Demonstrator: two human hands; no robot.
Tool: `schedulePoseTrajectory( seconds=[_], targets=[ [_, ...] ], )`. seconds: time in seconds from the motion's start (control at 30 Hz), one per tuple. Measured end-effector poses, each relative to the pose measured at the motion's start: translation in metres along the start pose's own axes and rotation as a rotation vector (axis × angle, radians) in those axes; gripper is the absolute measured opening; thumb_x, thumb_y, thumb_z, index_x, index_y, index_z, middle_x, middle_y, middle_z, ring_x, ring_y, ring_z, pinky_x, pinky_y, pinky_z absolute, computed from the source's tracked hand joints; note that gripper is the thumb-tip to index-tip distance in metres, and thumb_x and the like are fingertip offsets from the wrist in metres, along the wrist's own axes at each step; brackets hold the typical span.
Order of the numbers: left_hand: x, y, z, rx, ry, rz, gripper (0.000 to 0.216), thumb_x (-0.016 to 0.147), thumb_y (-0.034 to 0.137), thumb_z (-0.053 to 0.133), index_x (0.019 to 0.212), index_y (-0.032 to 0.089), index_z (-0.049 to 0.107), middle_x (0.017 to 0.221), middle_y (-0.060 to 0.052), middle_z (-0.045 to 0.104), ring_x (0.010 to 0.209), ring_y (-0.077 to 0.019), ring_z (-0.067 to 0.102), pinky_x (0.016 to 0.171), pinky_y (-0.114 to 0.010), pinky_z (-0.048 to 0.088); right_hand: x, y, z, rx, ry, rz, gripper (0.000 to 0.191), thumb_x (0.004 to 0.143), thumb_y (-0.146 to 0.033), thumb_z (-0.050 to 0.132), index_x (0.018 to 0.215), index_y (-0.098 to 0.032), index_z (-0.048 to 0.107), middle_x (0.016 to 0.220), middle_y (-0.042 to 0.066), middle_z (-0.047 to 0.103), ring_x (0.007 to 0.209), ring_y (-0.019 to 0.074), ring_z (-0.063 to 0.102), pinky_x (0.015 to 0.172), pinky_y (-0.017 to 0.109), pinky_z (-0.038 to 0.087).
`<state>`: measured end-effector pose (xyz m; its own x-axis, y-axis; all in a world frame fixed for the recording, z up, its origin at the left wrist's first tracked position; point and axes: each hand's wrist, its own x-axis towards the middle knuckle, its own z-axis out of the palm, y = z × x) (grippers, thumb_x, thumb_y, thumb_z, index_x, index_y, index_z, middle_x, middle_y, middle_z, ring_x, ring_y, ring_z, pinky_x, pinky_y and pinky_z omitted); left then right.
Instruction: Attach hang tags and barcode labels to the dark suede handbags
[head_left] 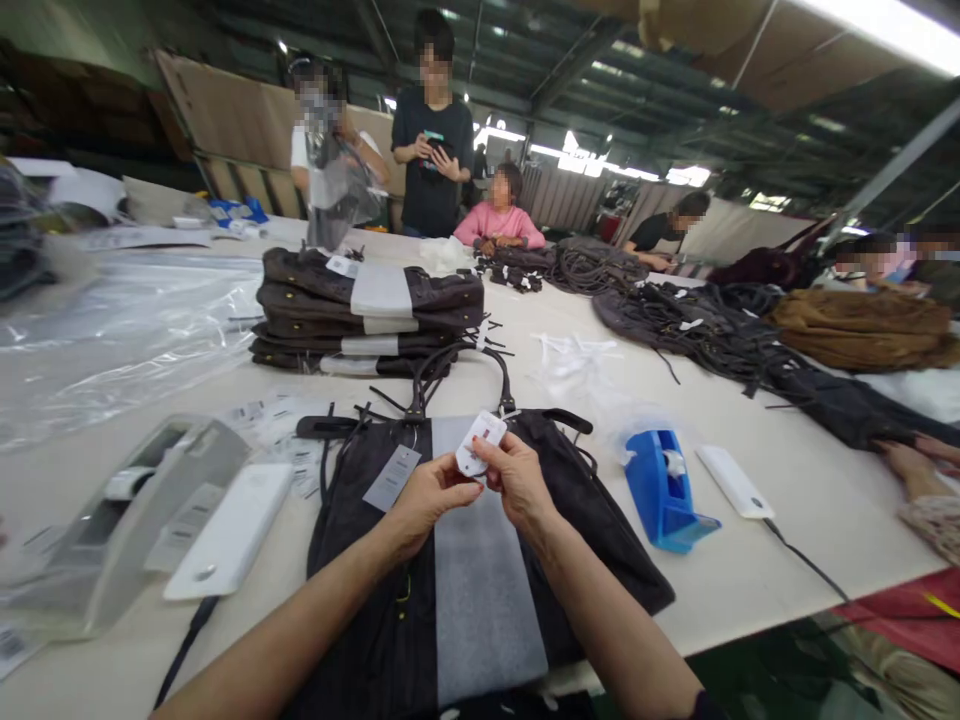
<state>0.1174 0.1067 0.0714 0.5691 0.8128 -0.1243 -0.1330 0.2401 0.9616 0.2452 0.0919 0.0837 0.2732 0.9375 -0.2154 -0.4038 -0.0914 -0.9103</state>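
Both hands, left hand (427, 497) and right hand (517, 480), pinch a white tag (480, 443) in their fingers above the bag (480, 560). The tag's long axis tilts up-right; the bag lies lengthwise on the tabletop (787, 500), handles pointing away.

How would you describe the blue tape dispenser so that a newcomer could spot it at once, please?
On the long pale table, find the dark bag lying flat at its near edge. Just right of it stands the tape dispenser, beside a flat white device. Its bright blue body sets it apart from the grey dispenser left of the bag.
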Motion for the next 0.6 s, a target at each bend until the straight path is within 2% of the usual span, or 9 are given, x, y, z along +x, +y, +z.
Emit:
schedulePoseTrajectory(
  seconds=[0.07,0.17,0.23,0.33,0.6],
  targets=[
    [0.000,-0.003,0.000,-0.007,0.063,-0.011,0.025,0.065,0.034,0.068,0.081,0.014,0.065,0.076,-0.004,0.066,0.067,-0.0127,0.057,0.059,-0.023,0.040,-0.001,0.007,0.005,-0.017,0.001,-0.002,0.035,0.052,-0.037,0.077,0.072,-0.014,0.060,0.050,-0.005,0.054,0.035,0.0018,0.030,0.034,0.017,0.016],
    [0.001,-0.008,-0.006,-0.017,0.121,-0.039,0.027,0.066,0.038,0.066,0.070,0.012,0.064,0.065,-0.004,0.064,0.056,-0.0107,0.053,0.054,-0.023,0.035,-0.002,0.014,0.006,-0.026,-0.041,0.034,0.036,0.054,-0.039,0.076,0.073,-0.014,0.059,0.051,-0.004,0.053,0.036,0.0026,0.032,0.035,0.017,0.016],
    [0.001,-0.011,-0.011,-0.041,0.143,-0.076,0.028,0.063,0.038,0.068,0.069,0.012,0.063,0.065,-0.005,0.064,0.053,-0.0103,0.052,0.053,-0.023,0.035,0.000,0.017,0.004,-0.018,-0.044,0.055,0.036,0.055,-0.041,0.076,0.071,-0.015,0.056,0.048,-0.006,0.049,0.037,0.0028,0.032,0.035,0.016,0.016],
    [0.002,-0.015,-0.016,-0.054,0.169,-0.110,0.029,0.062,0.037,0.070,0.073,0.011,0.063,0.068,-0.005,0.066,0.052,-0.0098,0.053,0.053,-0.023,0.035,0.004,0.020,0.000,-0.003,0.022,0.028,0.036,0.053,-0.039,0.077,0.068,-0.015,0.053,0.045,-0.008,0.044,0.037,0.0023,0.031,0.036,0.016,0.017],
    [0.004,-0.022,-0.022,-0.095,0.230,-0.101,0.031,0.065,0.039,0.068,0.074,0.010,0.062,0.068,-0.006,0.065,0.051,-0.0087,0.053,0.050,-0.021,0.033,0.007,0.021,-0.009,0.076,0.082,-0.053,0.034,0.053,-0.031,0.079,0.075,-0.015,0.059,0.057,-0.005,0.052,0.045,0.0050,0.045,0.041,0.017,0.032]
  ],
)
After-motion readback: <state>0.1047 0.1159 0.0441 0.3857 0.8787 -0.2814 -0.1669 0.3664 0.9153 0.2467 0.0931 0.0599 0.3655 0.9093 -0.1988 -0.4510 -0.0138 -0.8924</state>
